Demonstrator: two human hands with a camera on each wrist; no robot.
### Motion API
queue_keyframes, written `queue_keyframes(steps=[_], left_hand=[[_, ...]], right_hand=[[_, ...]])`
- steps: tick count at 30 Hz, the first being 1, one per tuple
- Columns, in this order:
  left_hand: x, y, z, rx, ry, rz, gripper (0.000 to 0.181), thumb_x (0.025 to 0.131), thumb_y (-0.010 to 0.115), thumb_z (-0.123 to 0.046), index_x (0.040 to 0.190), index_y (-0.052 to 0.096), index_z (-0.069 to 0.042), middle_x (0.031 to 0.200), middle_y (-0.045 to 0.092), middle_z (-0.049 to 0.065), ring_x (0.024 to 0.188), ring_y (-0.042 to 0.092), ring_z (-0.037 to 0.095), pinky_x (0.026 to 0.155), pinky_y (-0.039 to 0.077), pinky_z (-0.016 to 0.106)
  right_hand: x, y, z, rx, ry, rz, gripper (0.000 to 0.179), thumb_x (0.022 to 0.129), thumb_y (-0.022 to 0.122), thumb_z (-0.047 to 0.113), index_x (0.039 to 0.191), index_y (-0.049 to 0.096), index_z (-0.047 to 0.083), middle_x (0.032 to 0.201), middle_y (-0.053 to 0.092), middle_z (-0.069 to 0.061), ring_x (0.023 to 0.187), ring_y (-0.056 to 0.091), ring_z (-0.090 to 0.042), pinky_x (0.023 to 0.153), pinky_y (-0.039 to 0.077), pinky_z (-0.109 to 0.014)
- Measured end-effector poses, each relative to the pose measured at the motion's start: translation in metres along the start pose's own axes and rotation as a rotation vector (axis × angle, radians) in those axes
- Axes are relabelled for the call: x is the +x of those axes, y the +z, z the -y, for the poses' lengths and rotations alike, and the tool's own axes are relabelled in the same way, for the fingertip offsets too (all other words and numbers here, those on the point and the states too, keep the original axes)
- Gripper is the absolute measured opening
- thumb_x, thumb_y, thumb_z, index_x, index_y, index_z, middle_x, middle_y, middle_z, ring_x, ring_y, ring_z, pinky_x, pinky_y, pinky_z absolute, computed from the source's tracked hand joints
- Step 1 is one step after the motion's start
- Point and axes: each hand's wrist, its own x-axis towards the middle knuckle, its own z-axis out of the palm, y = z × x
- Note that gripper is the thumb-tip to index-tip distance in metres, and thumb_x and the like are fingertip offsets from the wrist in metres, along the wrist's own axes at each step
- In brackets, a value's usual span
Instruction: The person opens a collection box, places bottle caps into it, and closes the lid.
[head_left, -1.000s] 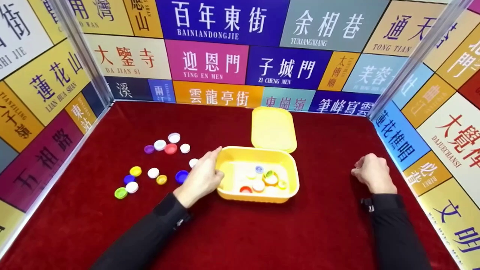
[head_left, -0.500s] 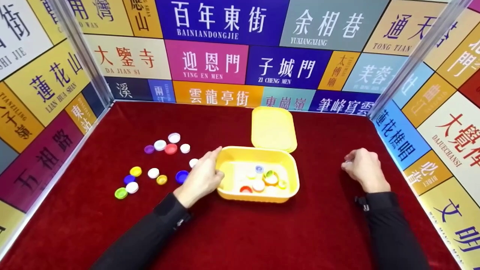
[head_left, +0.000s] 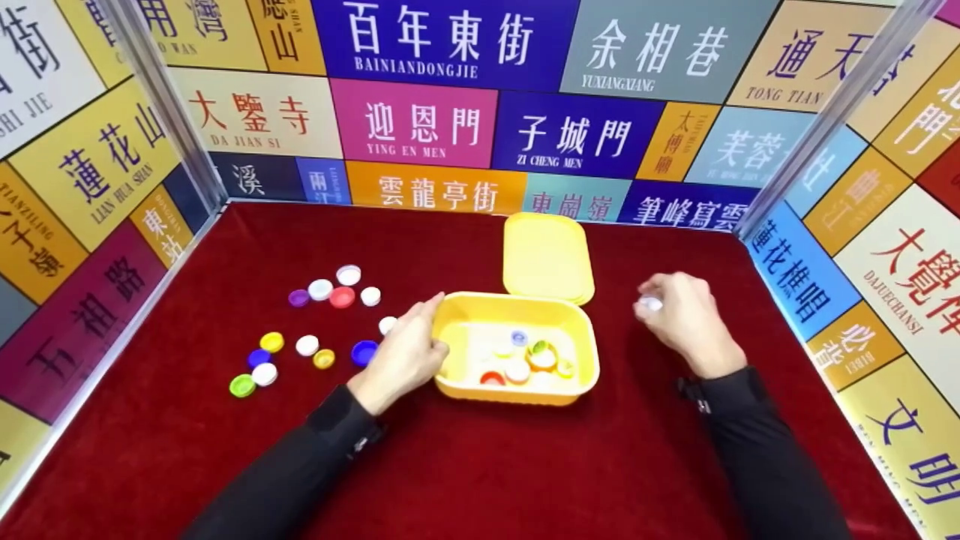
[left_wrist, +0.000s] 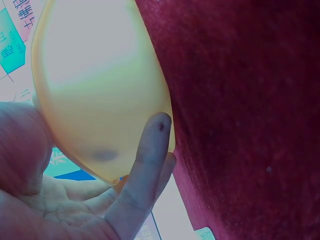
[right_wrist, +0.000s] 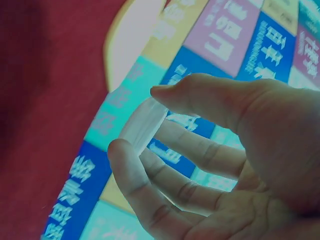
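A yellow plastic box [head_left: 517,394] stands in the middle of the red cloth, with several bottle caps inside, among them a red cap [head_left: 492,379] and a pale blue one. My left hand [head_left: 405,352] grips the box's left end. In the left wrist view the thumb is at one edge of the box wall [left_wrist: 100,95] and the fingers lie along its outside. Right of the box, my right hand [head_left: 690,322] pinches a white bottle cap [right_wrist: 144,125] between thumb and fingertip. The other fingers of that hand are bent loosely behind the cap.
Behind the box lies its yellow lid [head_left: 547,255]. Several loose caps are scattered on the left, including a purple cap [head_left: 298,298], a green cap [head_left: 242,385] and a dark blue cap [head_left: 364,353] beside the left hand. Printed panels [head_left: 420,124] wall in the table.
My right hand has moved left and away from me, from the right side of the cloth toward the box, with the white bottle cap. The left hand and the box have stayed put.
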Motion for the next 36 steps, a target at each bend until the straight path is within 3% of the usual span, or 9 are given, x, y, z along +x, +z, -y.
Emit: queue_keyframes(steps=[8,17,25,30,36], left_hand=[[-0.001,-0.001,-0.001,0.002,-0.008,0.002,0.080,0.102,0.072,-0.001,0.177,0.044,0.001,0.171,0.059,0.029,0.156,0.065,0.039,0.133,0.052,0.055],[-0.001,-0.001,-0.001,0.005,-0.007,0.004,0.080,0.102,0.071,-0.002,0.177,0.044,0.000,0.171,0.060,0.028,0.149,0.069,0.037,0.129,0.056,0.054],[-0.001,0.000,0.000,-0.001,0.004,-0.002,0.080,0.101,0.071,0.000,0.176,0.044,0.002,0.164,0.065,0.026,0.138,0.073,0.036,0.122,0.062,0.051],[0.000,-0.001,0.000,-0.010,0.004,0.001,0.081,0.100,0.070,0.000,0.177,0.044,0.002,0.163,0.065,0.025,0.136,0.072,0.035,0.121,0.062,0.049],[0.001,-0.001,0.001,-0.003,-0.011,0.013,0.081,0.101,0.072,-0.001,0.177,0.044,0.000,0.165,0.064,0.024,0.137,0.072,0.034,0.123,0.061,0.050]], right_hand=[[0.010,0.005,0.049,0.021,-0.131,0.020,0.029,0.094,0.076,0.009,0.118,0.087,-0.003,0.110,0.081,-0.029,0.101,0.073,-0.048,0.090,0.063,-0.063],[0.018,0.018,0.101,0.035,-0.266,0.083,0.030,0.094,0.079,0.005,0.121,0.085,-0.005,0.112,0.080,-0.029,0.100,0.075,-0.047,0.093,0.065,-0.062],[0.017,0.036,0.139,0.054,-0.440,0.121,0.026,0.094,0.085,0.004,0.118,0.085,-0.006,0.108,0.081,-0.027,0.096,0.076,-0.044,0.089,0.069,-0.057],[0.015,0.048,0.159,0.062,-0.513,0.198,0.025,0.093,0.086,0.002,0.117,0.084,-0.006,0.106,0.079,-0.027,0.097,0.077,-0.043,0.088,0.070,-0.055],[0.008,0.063,0.172,-0.002,-0.605,0.287,0.027,0.092,0.088,0.000,0.118,0.084,-0.005,0.108,0.081,-0.023,0.099,0.076,-0.039,0.089,0.070,-0.049]])
